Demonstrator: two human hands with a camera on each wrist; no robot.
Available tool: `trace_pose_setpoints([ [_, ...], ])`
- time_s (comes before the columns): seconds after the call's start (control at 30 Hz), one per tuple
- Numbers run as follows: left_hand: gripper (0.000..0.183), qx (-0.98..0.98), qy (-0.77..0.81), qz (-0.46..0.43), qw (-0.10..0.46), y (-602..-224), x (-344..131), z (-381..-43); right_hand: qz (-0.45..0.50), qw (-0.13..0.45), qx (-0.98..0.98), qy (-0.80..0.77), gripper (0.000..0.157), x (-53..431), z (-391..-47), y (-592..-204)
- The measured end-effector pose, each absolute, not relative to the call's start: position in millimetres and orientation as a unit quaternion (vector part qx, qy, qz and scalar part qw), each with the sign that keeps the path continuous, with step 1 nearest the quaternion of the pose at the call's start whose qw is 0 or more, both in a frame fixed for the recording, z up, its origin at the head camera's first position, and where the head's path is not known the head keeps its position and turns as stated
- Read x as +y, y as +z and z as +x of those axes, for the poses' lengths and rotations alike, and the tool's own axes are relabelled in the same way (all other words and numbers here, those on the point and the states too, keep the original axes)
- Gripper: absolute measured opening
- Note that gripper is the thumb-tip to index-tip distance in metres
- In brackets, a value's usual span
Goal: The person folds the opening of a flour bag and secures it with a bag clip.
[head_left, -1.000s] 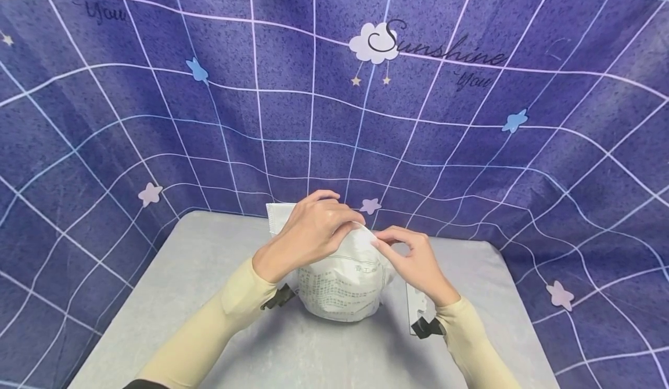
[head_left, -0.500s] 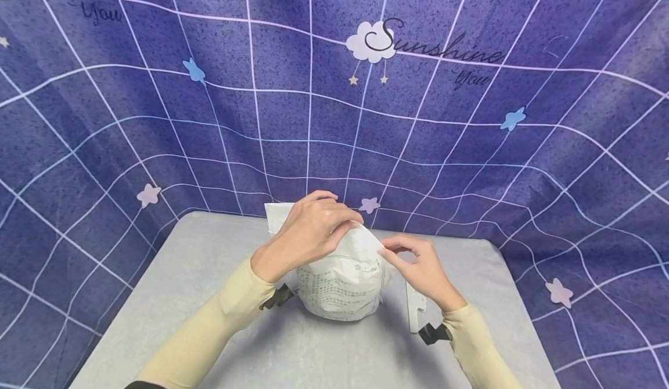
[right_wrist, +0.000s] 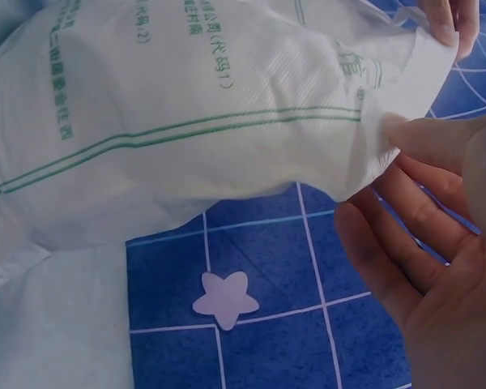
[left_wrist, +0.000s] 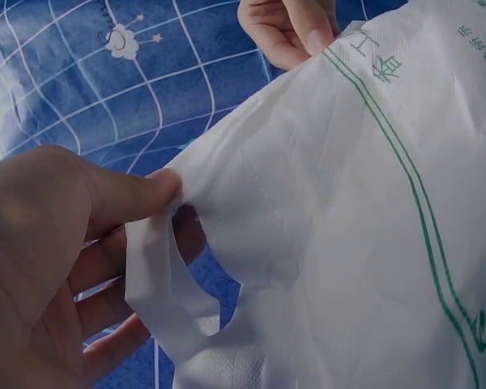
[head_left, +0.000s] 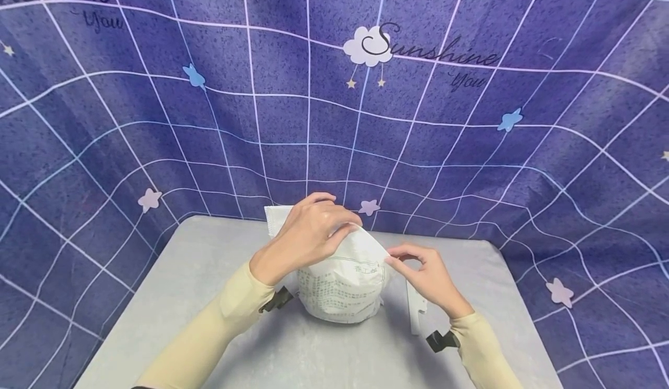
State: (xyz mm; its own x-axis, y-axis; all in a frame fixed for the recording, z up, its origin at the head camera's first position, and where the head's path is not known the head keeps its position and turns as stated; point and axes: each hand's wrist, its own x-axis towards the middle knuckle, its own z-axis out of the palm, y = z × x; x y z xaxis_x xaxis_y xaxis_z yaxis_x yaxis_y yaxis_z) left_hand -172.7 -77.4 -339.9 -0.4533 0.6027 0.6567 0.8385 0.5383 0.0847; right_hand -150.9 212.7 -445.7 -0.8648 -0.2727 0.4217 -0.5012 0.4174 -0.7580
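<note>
A plump white bag [head_left: 338, 296] with green printed text and double green lines stands mid-table; its contents are hidden. My left hand [head_left: 308, 235] pinches the bag's upper edge between thumb and fingers. Close by that thumb, the left wrist view shows a handle cut-out in the bag [left_wrist: 267, 186]. On the other side, my right hand [head_left: 425, 273] pinches the same edge near the corner, thumb in front and fingers behind, as the right wrist view shows on the bag [right_wrist: 227, 113]. Between the hands the edge runs straight, sloping down to the right.
A flat white piece with a notched edge [head_left: 416, 310] lies on the grey tabletop [head_left: 209, 319], right of the bag. Behind and beside the table hangs a purple-blue curtain [head_left: 292, 116] with grid lines and stars.
My right hand has moved right and slightly down along the bag's upper edge, away from the left hand. More of that edge now shows between them. The left hand has stayed in place.
</note>
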Motion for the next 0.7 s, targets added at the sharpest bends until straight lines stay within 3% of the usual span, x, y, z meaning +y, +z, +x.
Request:
trace_pose_setpoints([
  [0.4,0.013,-0.826,-0.216,-0.440,0.279,-336.5,-83.2,-173.6,0.250,0.124,-0.833,0.478,0.014,218.6,-150.7,-444.2],
  [0.7,0.014,-0.823,-0.216,-0.437,0.292,-337.7,-84.7,-173.7,0.283,0.138,-0.825,0.469,0.019,198.3,-157.3,-412.6],
])
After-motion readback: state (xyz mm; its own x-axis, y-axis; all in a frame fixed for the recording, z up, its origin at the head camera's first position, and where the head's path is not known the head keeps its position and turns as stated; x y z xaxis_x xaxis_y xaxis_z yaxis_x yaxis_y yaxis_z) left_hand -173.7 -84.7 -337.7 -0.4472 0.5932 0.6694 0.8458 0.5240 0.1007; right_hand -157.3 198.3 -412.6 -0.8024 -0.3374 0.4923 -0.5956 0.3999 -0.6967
